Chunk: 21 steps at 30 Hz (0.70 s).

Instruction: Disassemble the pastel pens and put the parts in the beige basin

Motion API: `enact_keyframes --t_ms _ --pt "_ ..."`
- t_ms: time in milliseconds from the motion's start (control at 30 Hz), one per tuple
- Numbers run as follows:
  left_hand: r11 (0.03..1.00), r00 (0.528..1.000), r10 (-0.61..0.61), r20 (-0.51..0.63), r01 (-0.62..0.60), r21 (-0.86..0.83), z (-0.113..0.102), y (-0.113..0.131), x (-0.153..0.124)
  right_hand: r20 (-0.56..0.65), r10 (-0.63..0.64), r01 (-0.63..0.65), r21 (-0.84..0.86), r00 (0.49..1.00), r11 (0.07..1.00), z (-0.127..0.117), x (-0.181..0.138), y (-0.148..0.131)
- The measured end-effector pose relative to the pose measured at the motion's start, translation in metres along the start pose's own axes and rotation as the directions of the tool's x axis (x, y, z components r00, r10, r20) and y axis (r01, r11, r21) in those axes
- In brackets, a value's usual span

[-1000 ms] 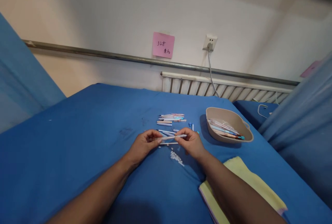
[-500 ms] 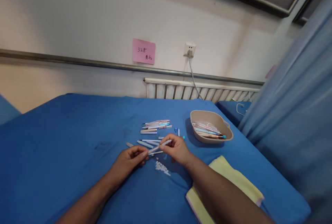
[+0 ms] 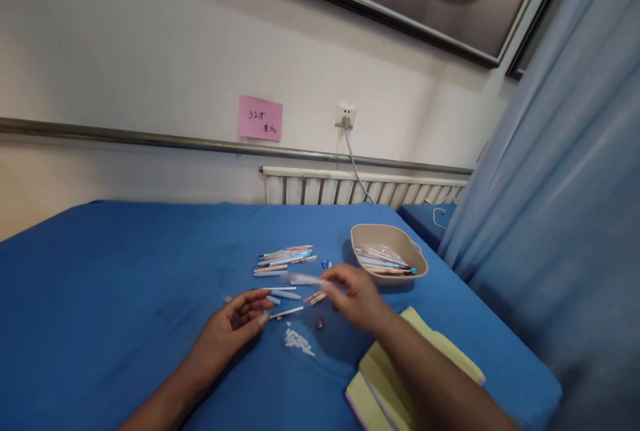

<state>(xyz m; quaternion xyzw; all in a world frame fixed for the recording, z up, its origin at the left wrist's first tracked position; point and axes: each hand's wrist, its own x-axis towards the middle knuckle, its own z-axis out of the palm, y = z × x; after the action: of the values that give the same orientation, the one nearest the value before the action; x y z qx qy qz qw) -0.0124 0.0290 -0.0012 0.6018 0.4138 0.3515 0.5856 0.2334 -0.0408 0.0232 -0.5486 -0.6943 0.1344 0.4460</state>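
Observation:
My right hand (image 3: 355, 299) is closed on a white pen (image 3: 305, 279), lifted a little above the blue table (image 3: 125, 271) and blurred by motion. My left hand (image 3: 231, 330) rests on the cloth with fingers loosely spread and nothing in them. Between the hands lie a few loose pen parts (image 3: 287, 294) and a small pile of white pieces (image 3: 299, 342). A row of assembled pens (image 3: 286, 258) lies farther back. A beige tray (image 3: 415, 264) with several pens in it stands to the right of my right hand.
A yellow cloth (image 3: 385, 378) lies under my right forearm at the table's near right. A blue curtain (image 3: 550, 184) hangs at the right. Behind the table are a radiator (image 3: 360, 188), a wall socket with cable (image 3: 345, 115) and a pink note (image 3: 260, 118).
My left hand has let go of the pen and dropped to the table. My right hand has carried the pen up and rightwards. The camera has tilted up and turned right.

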Motion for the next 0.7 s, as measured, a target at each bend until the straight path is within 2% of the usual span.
enact_keyframes --t_ms 100,167,200,233,333,467,600,667,700 --pt "0.999 0.995 -0.025 -0.098 0.021 -0.043 -0.005 0.002 0.003 -0.171 0.144 -0.172 -0.164 0.975 0.971 -0.057 0.003 0.038" --pt "0.997 0.986 -0.026 -0.163 0.015 -0.069 -0.009 0.002 0.005 -0.118 0.295 -0.318 -0.376 0.948 0.871 -0.088 0.005 0.067" --pt "0.997 0.982 -0.022 -0.185 0.007 -0.080 -0.011 0.002 0.007 -0.073 0.360 -0.346 -0.505 0.930 0.791 -0.099 0.006 0.080" --pt "0.996 0.980 -0.016 -0.201 -0.002 -0.089 -0.013 0.001 0.009 -0.052 0.390 -0.353 -0.548 0.919 0.758 -0.106 0.007 0.091" --pt "0.993 0.972 0.001 -0.234 -0.028 -0.110 -0.020 -0.003 0.014 -0.017 0.435 -0.353 -0.614 0.900 0.707 -0.110 0.008 0.109" --pt "0.990 0.959 -0.021 -0.284 -0.020 -0.140 -0.025 -0.007 0.016 -0.009 0.455 -0.341 -0.675 0.890 0.654 -0.105 0.011 0.111" --pt "0.987 0.946 -0.017 -0.324 -0.036 -0.157 -0.028 -0.008 0.015 -0.040 0.408 -0.317 -0.701 0.912 0.639 -0.102 0.021 0.093" --pt "0.986 0.938 -0.002 -0.347 -0.055 -0.156 -0.028 -0.009 0.015 -0.061 0.343 -0.288 -0.688 0.937 0.666 -0.091 0.027 0.072" --pt "0.986 0.933 0.003 -0.359 -0.062 -0.153 -0.028 -0.009 0.015 -0.116 0.270 -0.279 -0.646 0.956 0.711 -0.081 0.031 0.059"
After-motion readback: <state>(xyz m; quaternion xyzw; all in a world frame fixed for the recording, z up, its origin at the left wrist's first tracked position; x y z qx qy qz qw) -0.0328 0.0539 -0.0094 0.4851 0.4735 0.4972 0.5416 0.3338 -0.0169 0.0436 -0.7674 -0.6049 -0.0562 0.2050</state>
